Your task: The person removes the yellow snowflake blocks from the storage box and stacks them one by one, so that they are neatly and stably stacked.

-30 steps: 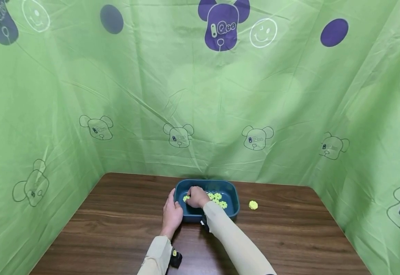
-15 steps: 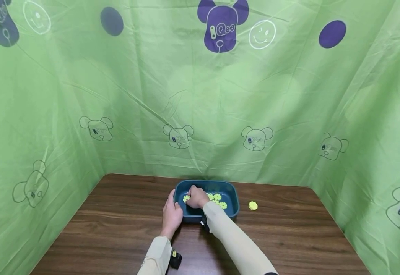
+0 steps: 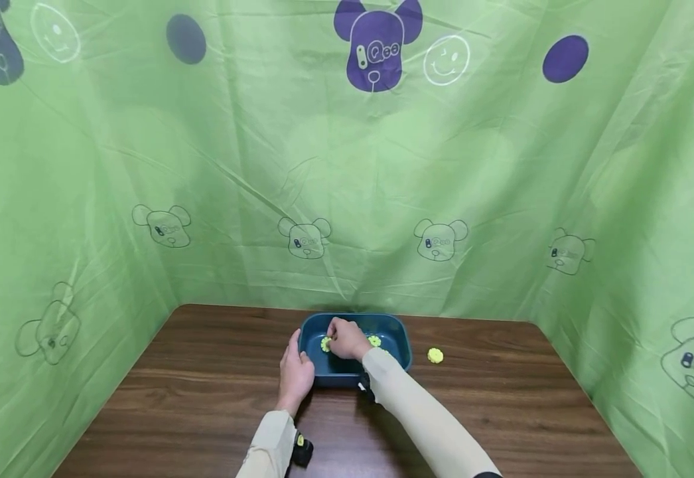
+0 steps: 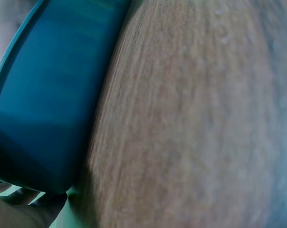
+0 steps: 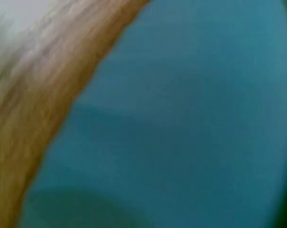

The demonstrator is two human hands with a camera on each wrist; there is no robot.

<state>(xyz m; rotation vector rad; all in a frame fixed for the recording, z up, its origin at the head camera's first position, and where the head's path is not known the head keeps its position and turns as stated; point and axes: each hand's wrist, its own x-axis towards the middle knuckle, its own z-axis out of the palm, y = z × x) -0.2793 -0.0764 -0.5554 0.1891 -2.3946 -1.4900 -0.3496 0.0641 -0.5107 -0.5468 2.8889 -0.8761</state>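
Observation:
A dark blue rectangular tray [image 3: 336, 380] stands near the table's back edge. My left hand [image 3: 296, 378] rests along its left end, with straight fingers on the outside wall and the thumb near the rim. In the left wrist view, fingers [image 4: 20, 209] touch the end of the tray. Over the inside of the tray, my right hand [image 3: 348, 340] has its fingers curled down and pinches a yellow flower-shaped piece [image 3: 326, 344] at its left. Another yellow flower piece [image 3: 374, 340] lies in the tray, partly covered by the right wrist. Only blue tray wall [image 5: 181, 118] and wood show in the right wrist view.
One more yellow flower-shaped piece [image 3: 435, 355] lies on the brown wooden table [image 3: 502, 398] to the right of the tray. A green printed cloth [image 3: 377, 166] hangs close behind the table and along both sides.
My right hand has lifted slightly and shifted a little right within the tray, the yellow piece moving with it. Its forearm now hides more of the other pieces. The left hand stays at the tray.

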